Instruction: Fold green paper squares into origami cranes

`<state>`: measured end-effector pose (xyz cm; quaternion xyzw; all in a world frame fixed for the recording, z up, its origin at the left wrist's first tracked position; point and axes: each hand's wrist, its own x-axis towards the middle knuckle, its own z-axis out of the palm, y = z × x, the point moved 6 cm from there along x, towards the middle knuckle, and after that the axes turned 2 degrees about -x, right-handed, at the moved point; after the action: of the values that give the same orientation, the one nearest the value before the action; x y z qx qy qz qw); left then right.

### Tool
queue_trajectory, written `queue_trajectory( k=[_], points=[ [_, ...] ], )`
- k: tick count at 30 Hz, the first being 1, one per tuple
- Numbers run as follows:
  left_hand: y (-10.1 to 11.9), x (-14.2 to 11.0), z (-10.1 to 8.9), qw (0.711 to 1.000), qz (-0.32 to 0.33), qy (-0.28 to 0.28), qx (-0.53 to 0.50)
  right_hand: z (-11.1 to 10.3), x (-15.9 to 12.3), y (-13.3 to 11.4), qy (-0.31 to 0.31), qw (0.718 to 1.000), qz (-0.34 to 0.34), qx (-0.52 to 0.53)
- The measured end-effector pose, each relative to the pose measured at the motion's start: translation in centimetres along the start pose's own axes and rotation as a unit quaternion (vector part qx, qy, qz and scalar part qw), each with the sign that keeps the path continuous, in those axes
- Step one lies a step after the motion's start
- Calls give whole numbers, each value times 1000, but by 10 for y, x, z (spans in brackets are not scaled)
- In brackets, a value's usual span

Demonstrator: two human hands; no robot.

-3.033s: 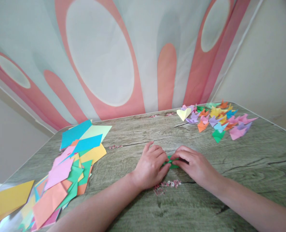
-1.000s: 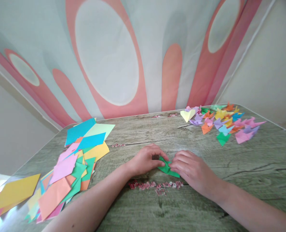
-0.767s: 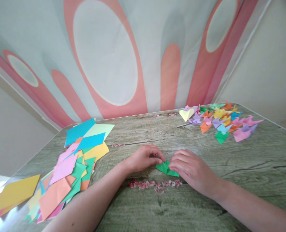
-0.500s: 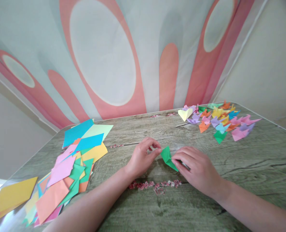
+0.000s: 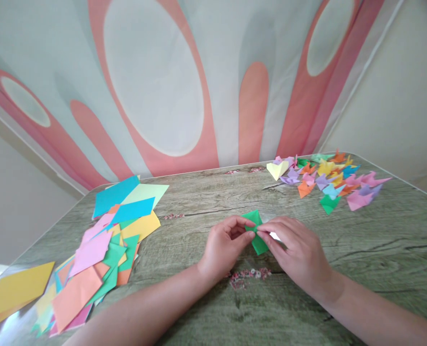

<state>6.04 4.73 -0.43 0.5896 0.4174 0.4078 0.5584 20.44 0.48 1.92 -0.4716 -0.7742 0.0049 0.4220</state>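
Note:
A small folded piece of green origami paper (image 5: 259,245) is held just above the middle of the table, between both hands. My left hand (image 5: 227,242) pinches it from the left, with thumb and forefinger at its centre. From the right, my right hand (image 5: 294,245) grips the same paper, its thumb and fingertips pressed together close to the left fingertips. The paper's upper part and lower corner show; its middle is partly covered by the fingers.
Loose coloured paper sheets (image 5: 91,250) lie in an overlapping heap on the left. Several folded paper figures (image 5: 328,180) cluster at the back right, beside a pale yellow folded heart (image 5: 277,169). A printed curtain (image 5: 155,86) hangs behind the wood-patterned table (image 5: 199,192).
My left hand has moved right and closed on the green paper. The paper has turned and appears more spread out, while my right hand keeps its pinch.

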Motion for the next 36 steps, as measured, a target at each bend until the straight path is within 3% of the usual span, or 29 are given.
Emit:
queue_trajectory(
  k=[6, 14, 30, 36],
  points=[
    [0, 1, -4, 998, 6, 39, -44, 1, -3, 7, 22, 998, 60, 15],
    [-3, 4, -6, 997, -11, 42, -69, 3, -4, 7, 16, 995, 91, 27],
    [-4, 1, -3, 998, -12, 53, -37, -6, 1, -9, 36, 999, -22, -26],
    [-3, 1, -2, 997, -1, 55, -57, -9, 2, -13, 41, 998, -33, -23]
  ],
)
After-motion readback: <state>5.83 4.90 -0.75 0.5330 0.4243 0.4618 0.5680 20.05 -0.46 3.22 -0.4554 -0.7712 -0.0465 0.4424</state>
